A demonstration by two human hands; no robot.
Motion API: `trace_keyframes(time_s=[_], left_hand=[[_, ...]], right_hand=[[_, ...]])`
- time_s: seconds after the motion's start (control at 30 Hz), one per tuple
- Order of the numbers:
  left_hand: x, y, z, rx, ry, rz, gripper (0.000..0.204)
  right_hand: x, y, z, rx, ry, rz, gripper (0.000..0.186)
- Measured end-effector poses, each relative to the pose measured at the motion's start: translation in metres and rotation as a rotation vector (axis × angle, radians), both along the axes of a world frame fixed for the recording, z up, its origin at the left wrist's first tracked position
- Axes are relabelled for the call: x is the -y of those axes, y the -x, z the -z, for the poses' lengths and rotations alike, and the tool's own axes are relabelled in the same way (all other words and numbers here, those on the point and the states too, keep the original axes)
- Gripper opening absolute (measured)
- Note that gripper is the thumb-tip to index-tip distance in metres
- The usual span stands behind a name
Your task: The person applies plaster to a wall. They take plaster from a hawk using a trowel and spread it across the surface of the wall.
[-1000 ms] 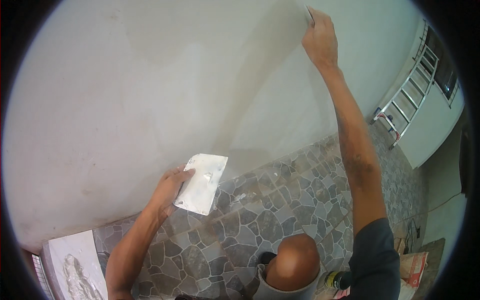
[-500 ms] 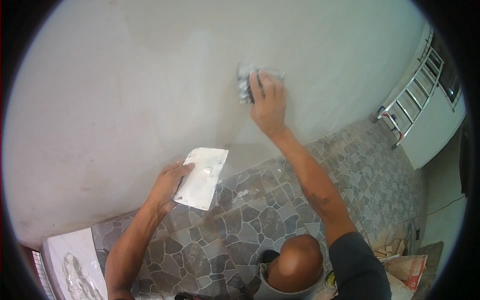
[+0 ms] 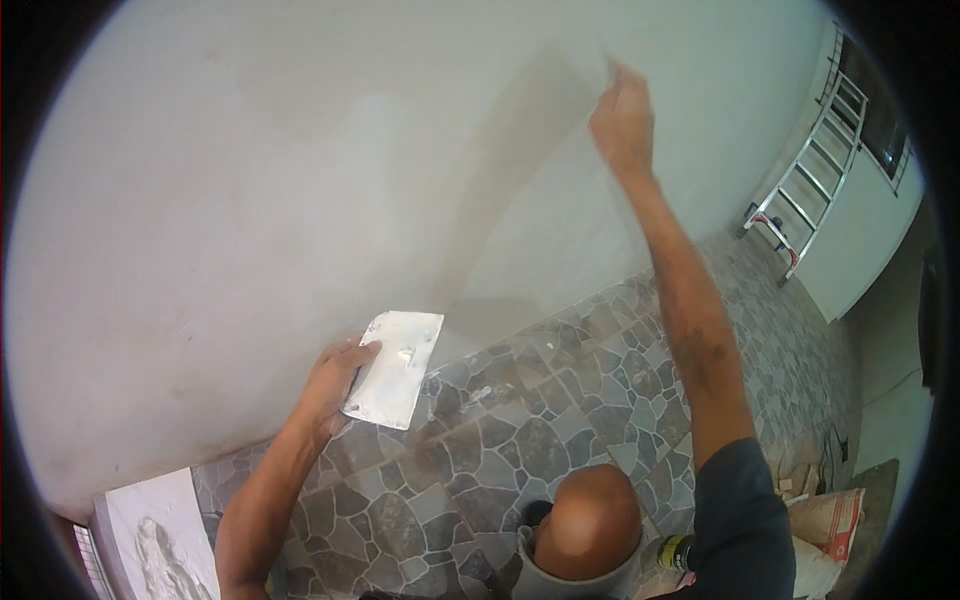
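Observation:
My left hand (image 3: 335, 385) is closed round the near side of a flat rectangular trowel (image 3: 398, 370), its thumb on top. White putty coats that blade, with a small lump in the middle. Higher up and to the right, my right hand (image 3: 627, 122) is raised at the pale wall (image 3: 300, 180), fingers curled. It grips a second trowel (image 3: 606, 52), now turned nearly edge-on and blurred, so only a thin sliver shows. The handle is hidden in my fingers. My right hand's shadow falls on the wall to its left.
A white board (image 3: 165, 530) with putty heaped on it lies at lower left. Stone-patterned tiles (image 3: 400, 520) cover the floor. My bent knee (image 3: 590, 510) is low centre. An aluminium ladder (image 3: 815, 180) leans at far right. A dark can (image 3: 676, 552) and a torn bag (image 3: 828, 525) stand lower right.
My right hand has swept up and to the right along the wall, its trowel turning from flat-on to nearly edge-on. My left hand with its trowel has shifted slightly down and left.

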State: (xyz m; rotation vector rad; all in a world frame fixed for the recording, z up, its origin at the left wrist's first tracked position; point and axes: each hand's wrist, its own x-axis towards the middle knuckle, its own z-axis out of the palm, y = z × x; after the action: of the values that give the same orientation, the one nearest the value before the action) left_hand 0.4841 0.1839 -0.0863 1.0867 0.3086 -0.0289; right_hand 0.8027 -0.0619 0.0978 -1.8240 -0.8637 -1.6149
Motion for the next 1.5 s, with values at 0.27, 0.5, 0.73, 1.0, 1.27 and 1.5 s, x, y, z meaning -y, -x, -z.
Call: trace_keyframes(time_s=[0.27, 0.5, 0.73, 1.0, 1.27, 1.5], left_hand=[[0.0, -0.001, 0.001, -0.002, -0.018, -0.018, 0.038], [-0.01, -0.001, 0.01, -0.017, 0.007, -0.003, 0.038], [-0.005, -0.005, 0.011, -0.016, -0.022, 0.017, 0.038], [-0.003, -0.003, 0.005, -0.037, -0.043, -0.024, 0.04], [-0.009, -0.002, 0.009, 0.015, 0.026, 0.01, 0.04], [-0.016, -0.004, 0.014, -0.015, 0.037, -0.048, 0.034]], right_hand=[[-0.014, -0.034, -0.024, -0.014, 0.004, 0.091, 0.044], [-0.062, 0.012, 0.117, 0.146, 0.129, 0.067, 0.052], [-0.048, 0.046, 0.2, 0.036, 0.409, -0.03, 0.053], [-0.031, 0.042, 0.055, 0.176, 0.247, -0.04, 0.049], [-0.066, 0.022, -0.011, 0.18, 0.153, 0.006, 0.044], [-0.082, 0.07, 0.135, 0.166, 0.381, -0.033, 0.048]])
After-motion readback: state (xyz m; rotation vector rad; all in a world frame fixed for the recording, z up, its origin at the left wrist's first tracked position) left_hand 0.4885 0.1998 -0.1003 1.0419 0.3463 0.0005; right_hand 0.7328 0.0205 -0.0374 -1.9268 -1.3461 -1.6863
